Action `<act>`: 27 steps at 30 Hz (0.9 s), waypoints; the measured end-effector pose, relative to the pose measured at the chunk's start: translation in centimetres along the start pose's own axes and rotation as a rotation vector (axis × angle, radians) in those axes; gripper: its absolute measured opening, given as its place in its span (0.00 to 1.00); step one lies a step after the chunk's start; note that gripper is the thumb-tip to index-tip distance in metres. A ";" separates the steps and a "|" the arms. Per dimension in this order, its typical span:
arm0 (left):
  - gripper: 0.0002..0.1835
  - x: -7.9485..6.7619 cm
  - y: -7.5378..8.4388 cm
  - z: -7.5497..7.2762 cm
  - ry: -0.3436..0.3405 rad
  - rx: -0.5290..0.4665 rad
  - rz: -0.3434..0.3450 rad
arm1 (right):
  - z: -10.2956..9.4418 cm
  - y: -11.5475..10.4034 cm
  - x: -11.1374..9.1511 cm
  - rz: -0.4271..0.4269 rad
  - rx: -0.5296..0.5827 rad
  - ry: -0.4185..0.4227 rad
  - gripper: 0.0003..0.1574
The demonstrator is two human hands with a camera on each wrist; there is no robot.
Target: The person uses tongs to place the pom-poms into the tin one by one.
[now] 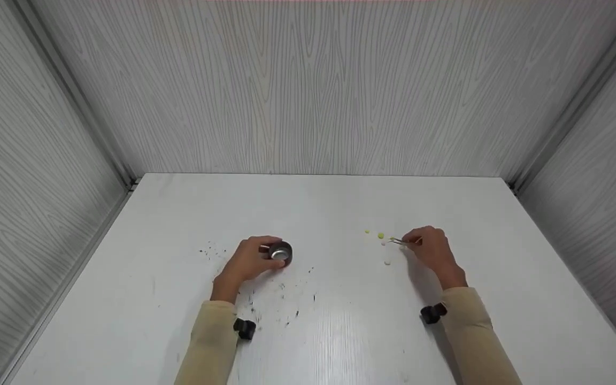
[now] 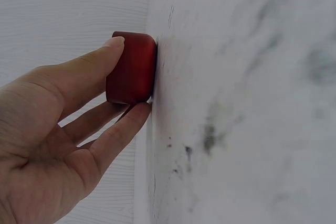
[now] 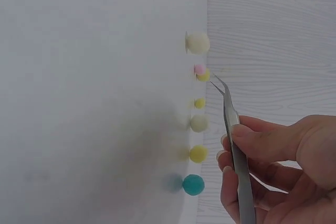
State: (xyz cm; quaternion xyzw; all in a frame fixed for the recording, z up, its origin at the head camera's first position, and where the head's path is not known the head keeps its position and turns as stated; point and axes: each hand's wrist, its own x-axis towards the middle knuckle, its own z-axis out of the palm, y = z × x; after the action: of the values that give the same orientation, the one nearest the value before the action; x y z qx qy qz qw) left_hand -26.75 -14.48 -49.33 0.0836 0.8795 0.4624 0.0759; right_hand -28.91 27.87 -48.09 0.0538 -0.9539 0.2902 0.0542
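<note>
Silver metal tweezers (image 3: 243, 182) sit in the right hand (image 1: 430, 248), over the right side of the white table (image 1: 335, 214). The thumb and fingers pinch the tweezers. Their two thin, bent tips stand a little apart and point left. The tips are very near a pink ball (image 3: 199, 68) and a yellow ball (image 3: 204, 76), but I cannot tell if they touch one.

More little balls lie close by. In the right wrist view, there are two pale balls (image 3: 198, 42), two more yellow balls (image 3: 198, 153) and a blue-green ball (image 3: 193, 185). In the head view, one white ball sits on the near side, and two yellow ones lie to the left of the tips.

Well over to the left is a small red cup (image 2: 137, 69). Its mouth faces up, and its inside is shiny silver. The left hand (image 1: 246, 260) grips it, thumb on one side and fingers on the other, with its bottom at the table. The two hands are well apart.

Dark marks (image 1: 252, 309) dot the table around the left hand. Both arms wear cream sleeves (image 1: 476, 337), and a small black box (image 1: 431, 315) is at each wrist. Grey, wood-patterned walls (image 1: 308, 85) stand on the left, right and far sides.
</note>
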 end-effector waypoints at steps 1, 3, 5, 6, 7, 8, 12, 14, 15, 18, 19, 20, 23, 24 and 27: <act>0.30 0.0 0.0 0.0 0.001 0.002 0.001 | 0.0 -0.1 0.1 -0.003 -0.003 0.002 0.10; 0.30 0.1 0.0 -0.1 -0.001 -0.002 0.003 | 0.1 -0.3 0.2 -0.007 -0.003 -0.001 0.10; 0.30 0.1 0.0 -0.2 -0.002 -0.005 0.006 | 0.1 -0.4 0.2 -0.014 0.000 -0.004 0.10; 0.30 0.1 0.1 -0.2 -0.003 -0.006 0.008 | 0.2 -0.4 0.2 -0.015 0.002 -0.005 0.10; 0.30 0.1 0.0 -0.2 -0.004 -0.005 0.011 | 0.2 -0.5 0.1 -0.017 0.003 -0.005 0.10; 0.30 0.1 0.0 -0.1 -0.004 -0.006 0.013 | 0.3 -0.5 0.1 -0.022 0.006 -0.003 0.09; 0.30 0.0 0.0 -0.1 -0.004 -0.005 0.019 | 0.5 -0.6 0.1 -0.038 0.010 0.010 0.09; 0.30 -0.1 0.0 -0.1 -0.003 -0.005 0.017 | 0.5 -0.6 0.1 -0.048 0.005 0.017 0.09; 0.30 -0.1 0.0 -0.1 -0.003 -0.004 0.018 | 0.6 -0.6 0.0 -0.053 0.002 0.021 0.09; 0.30 -0.1 -0.1 0.0 -0.002 -0.003 0.023 | 0.6 -0.4 0.0 -0.061 -0.005 0.032 0.10; 0.29 -0.1 -0.1 0.0 -0.001 -0.003 0.027 | 0.6 -0.4 -0.1 -0.065 -0.007 0.037 0.11; 0.29 0.0 -0.1 0.0 -0.001 -0.003 0.030 | 0.6 -0.3 -0.1 -0.069 -0.005 0.040 0.11; 0.30 0.0 -0.1 0.1 -0.003 -0.006 0.034 | 0.6 -0.3 -0.2 -0.074 0.002 0.046 0.12; 0.30 0.0 -0.1 0.1 -0.004 -0.004 0.035 | 0.6 -0.2 -0.2 -0.076 0.003 0.046 0.12; 0.30 0.0 -0.2 0.1 -0.005 -0.003 0.022 | 0.7 -0.2 -0.3 -0.072 0.015 0.045 0.11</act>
State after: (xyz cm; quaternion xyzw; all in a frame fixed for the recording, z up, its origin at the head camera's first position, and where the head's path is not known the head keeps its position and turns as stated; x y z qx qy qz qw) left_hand -26.74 -14.55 -49.54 0.0941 0.8777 0.4641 0.0731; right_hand -28.65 27.31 -48.57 0.0817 -0.9477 0.2963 0.0856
